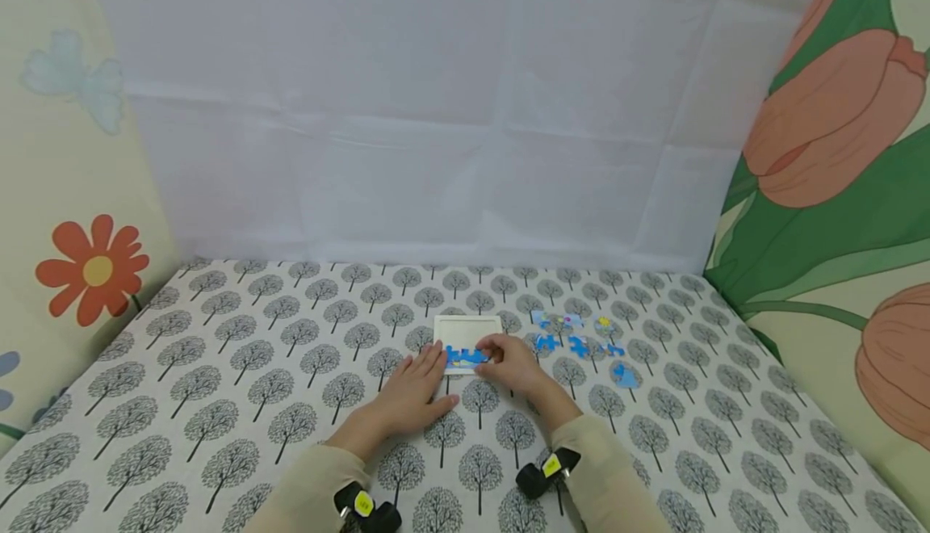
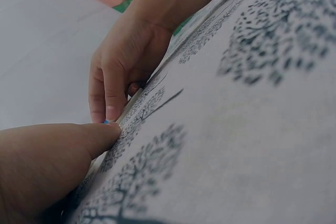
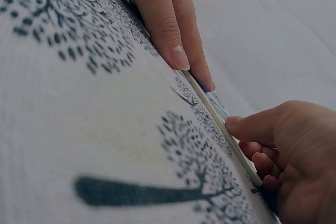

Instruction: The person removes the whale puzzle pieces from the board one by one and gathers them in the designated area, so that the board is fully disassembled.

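Note:
A small white puzzle tray (image 1: 468,320) lies on the tree-print cloth, with blue jigsaw pieces (image 1: 459,355) along its near side. My left hand (image 1: 412,392) lies palm down at the tray's left side, fingers straight and their tips at its edge. At the near right corner, my right hand (image 1: 512,361) pinches a puzzle piece with thumb and bent fingers; most of that piece is hidden. In the right wrist view, the right thumb (image 3: 257,124) sits against the tray's thin edge (image 3: 242,161), beside a sliver of blue piece (image 3: 218,105).
Right of the tray, several loose jigsaw pieces lie spread on the cloth: a long blue strip (image 1: 557,320), a piece with a yellow shape (image 1: 604,324), blue pieces (image 1: 577,346) and a larger blue one (image 1: 625,376). A white sheet (image 1: 436,113) hangs behind the table.

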A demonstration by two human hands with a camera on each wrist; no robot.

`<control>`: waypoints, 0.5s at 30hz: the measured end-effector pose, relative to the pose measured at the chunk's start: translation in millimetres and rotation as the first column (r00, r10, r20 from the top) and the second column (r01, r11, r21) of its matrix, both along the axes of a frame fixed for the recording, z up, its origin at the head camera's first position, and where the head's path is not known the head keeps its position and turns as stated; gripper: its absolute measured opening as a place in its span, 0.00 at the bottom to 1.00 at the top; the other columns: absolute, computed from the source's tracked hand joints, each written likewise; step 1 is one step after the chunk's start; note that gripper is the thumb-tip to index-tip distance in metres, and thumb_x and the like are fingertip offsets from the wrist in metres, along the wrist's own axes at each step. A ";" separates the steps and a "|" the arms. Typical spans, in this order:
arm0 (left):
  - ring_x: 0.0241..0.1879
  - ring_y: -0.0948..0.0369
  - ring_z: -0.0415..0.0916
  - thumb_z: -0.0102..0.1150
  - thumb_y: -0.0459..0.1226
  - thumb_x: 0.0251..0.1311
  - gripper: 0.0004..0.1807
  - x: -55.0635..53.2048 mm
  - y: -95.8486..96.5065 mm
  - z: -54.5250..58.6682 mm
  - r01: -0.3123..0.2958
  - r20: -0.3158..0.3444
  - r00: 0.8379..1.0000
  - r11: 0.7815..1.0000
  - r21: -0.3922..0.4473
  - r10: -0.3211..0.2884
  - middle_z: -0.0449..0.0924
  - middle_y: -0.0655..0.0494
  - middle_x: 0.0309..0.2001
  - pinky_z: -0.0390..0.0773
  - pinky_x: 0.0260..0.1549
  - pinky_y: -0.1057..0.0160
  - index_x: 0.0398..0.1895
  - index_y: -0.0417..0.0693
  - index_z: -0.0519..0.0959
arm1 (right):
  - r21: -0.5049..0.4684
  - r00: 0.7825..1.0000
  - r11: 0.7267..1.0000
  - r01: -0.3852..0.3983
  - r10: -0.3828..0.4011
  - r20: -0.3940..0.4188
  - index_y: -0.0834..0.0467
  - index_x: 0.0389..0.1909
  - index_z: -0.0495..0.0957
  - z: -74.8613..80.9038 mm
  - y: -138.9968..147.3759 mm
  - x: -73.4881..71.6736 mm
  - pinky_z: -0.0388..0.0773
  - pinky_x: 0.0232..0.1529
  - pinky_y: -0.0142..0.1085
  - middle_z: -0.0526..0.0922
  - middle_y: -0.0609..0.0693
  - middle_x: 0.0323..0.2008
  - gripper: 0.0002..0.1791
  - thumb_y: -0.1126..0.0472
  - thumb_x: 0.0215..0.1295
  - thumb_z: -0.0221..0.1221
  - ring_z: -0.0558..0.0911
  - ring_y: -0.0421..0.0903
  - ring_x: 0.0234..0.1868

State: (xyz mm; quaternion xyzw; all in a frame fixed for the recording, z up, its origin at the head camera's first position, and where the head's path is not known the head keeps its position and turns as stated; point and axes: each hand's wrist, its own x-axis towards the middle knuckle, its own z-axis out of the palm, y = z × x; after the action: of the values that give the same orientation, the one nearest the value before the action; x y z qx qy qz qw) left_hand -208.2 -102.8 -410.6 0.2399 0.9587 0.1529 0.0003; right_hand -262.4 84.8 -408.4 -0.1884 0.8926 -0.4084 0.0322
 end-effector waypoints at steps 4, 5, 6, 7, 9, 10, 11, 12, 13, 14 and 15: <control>0.63 0.50 0.37 0.42 0.51 0.60 0.38 -0.1 0.1 1.0 0.000 0.006 1.000 1.000 0.000 0.000 0.42 0.41 0.65 0.40 0.58 0.51 0.63 0.32 0.49 | -0.018 1.000 1.000 -0.005 0.004 -0.013 0.60 0.39 0.76 -1.1 0.5 -0.9 0.67 0.25 0.32 0.73 0.45 0.28 0.13 0.63 0.50 0.61 0.68 0.41 0.25; 0.63 0.50 0.37 0.42 0.51 0.60 0.38 -0.2 0.1 1.0 0.001 0.008 1.000 1.000 0.002 -0.001 0.42 0.41 0.65 0.40 0.58 0.51 0.63 0.32 0.49 | -0.027 1.000 1.000 -0.009 0.009 -0.016 0.60 0.39 0.76 -1.4 0.7 -1.1 0.67 0.25 0.32 0.73 0.46 0.28 0.13 0.63 0.50 0.61 0.68 0.41 0.25; 0.63 0.50 0.37 0.42 0.51 0.60 0.38 -0.1 0.2 1.3 0.002 0.011 1.000 1.000 0.005 -0.002 0.42 0.41 0.65 0.40 0.58 0.51 0.63 0.32 0.49 | -0.037 1.000 0.999 -0.013 0.012 -0.017 0.60 0.39 0.76 -1.4 0.9 -1.3 0.67 0.25 0.32 0.73 0.46 0.28 0.14 0.64 0.50 0.61 0.68 0.41 0.25; 0.63 0.50 0.37 0.42 0.51 0.60 0.37 -0.2 0.3 1.4 0.004 0.013 1.000 1.000 0.009 -0.004 0.42 0.41 0.64 0.40 0.58 0.51 0.63 0.32 0.49 | -0.045 1.000 0.999 -0.014 0.014 -0.018 0.61 0.39 0.76 -1.4 1.1 -1.5 0.67 0.25 0.32 0.73 0.46 0.28 0.13 0.64 0.50 0.61 0.68 0.41 0.25; 0.63 0.50 0.37 0.42 0.51 0.60 0.38 -0.3 0.4 1.4 0.006 0.015 1.000 1.000 0.013 -0.006 0.42 0.41 0.64 0.40 0.58 0.50 0.63 0.32 0.49 | -0.052 1.000 0.999 -0.011 0.010 -0.014 0.60 0.39 0.76 -1.0 1.2 -2.1 0.67 0.25 0.32 0.73 0.46 0.28 0.13 0.64 0.50 0.61 0.68 0.41 0.25; 0.63 0.50 0.37 0.42 0.51 0.60 0.38 -0.5 0.4 1.0 0.006 0.017 1.000 1.000 0.011 -0.006 0.42 0.41 0.64 0.40 0.58 0.50 0.63 0.32 0.49 | -0.055 1.000 0.998 -0.009 0.009 -0.009 0.60 0.39 0.76 -0.6 1.3 -2.6 0.68 0.26 0.32 0.73 0.46 0.27 0.13 0.64 0.50 0.61 0.69 0.41 0.25; 0.63 0.50 0.37 0.42 0.51 0.60 0.38 -0.6 0.3 0.5 0.006 0.019 1.000 1.000 0.011 -0.006 0.42 0.41 0.64 0.40 0.58 0.50 0.63 0.32 0.49 | -0.059 1.000 0.998 -0.009 0.008 -0.004 0.61 0.39 0.76 -0.1 1.2 -3.1 0.68 0.26 0.32 0.73 0.46 0.27 0.13 0.64 0.50 0.61 0.69 0.42 0.26; 0.63 0.50 0.37 0.42 0.51 0.60 0.38 -0.7 0.2 0.1 0.005 0.019 1.000 1.000 0.008 -0.006 0.42 0.41 0.64 0.40 0.58 0.50 0.63 0.32 0.49 | -0.060 1.000 0.998 -0.008 0.008 0.002 0.60 0.39 0.76 0.3 1.3 -3.8 0.68 0.26 0.32 0.73 0.46 0.27 0.13 0.64 0.50 0.61 0.69 0.42 0.26; 0.63 0.50 0.37 0.42 0.51 0.59 0.38 -1.0 0.0 -0.6 0.005 0.017 1.000 1.000 0.007 -0.005 0.42 0.41 0.64 0.40 0.58 0.50 0.63 0.32 0.49 | -0.059 1.000 0.998 -0.007 0.008 0.008 0.60 0.39 0.76 0.4 1.5 -4.8 0.68 0.27 0.32 0.73 0.46 0.27 0.13 0.63 0.50 0.61 0.69 0.42 0.26; 0.63 0.50 0.37 0.41 0.52 0.59 0.38 -1.1 -0.2 -1.2 0.003 0.017 1.000 1.000 0.004 -0.004 0.42 0.41 0.65 0.40 0.58 0.50 0.63 0.32 0.49 | -0.059 1.000 0.998 -0.011 0.012 0.014 0.60 0.39 0.76 1.0 1.6 -5.2 0.69 0.27 0.32 0.73 0.46 0.28 0.13 0.63 0.50 0.61 0.70 0.42 0.27; 0.63 0.50 0.37 0.42 0.52 0.59 0.38 -1.1 -0.4 -1.5 0.003 0.015 1.000 1.000 0.005 -0.003 0.42 0.41 0.65 0.40 0.58 0.50 0.63 0.32 0.49 | -0.064 1.000 0.998 -0.017 0.018 0.023 0.60 0.39 0.76 2.0 1.8 -5.5 0.69 0.27 0.32 0.73 0.46 0.28 0.13 0.63 0.51 0.60 0.70 0.42 0.27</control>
State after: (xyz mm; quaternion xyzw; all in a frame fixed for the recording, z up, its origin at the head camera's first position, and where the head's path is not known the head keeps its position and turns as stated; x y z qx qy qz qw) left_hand -209.3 -103.2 -412.1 0.2403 0.9579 0.1572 0.0069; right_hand -267.9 86.6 -406.4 -0.1923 0.8769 -0.4387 0.0403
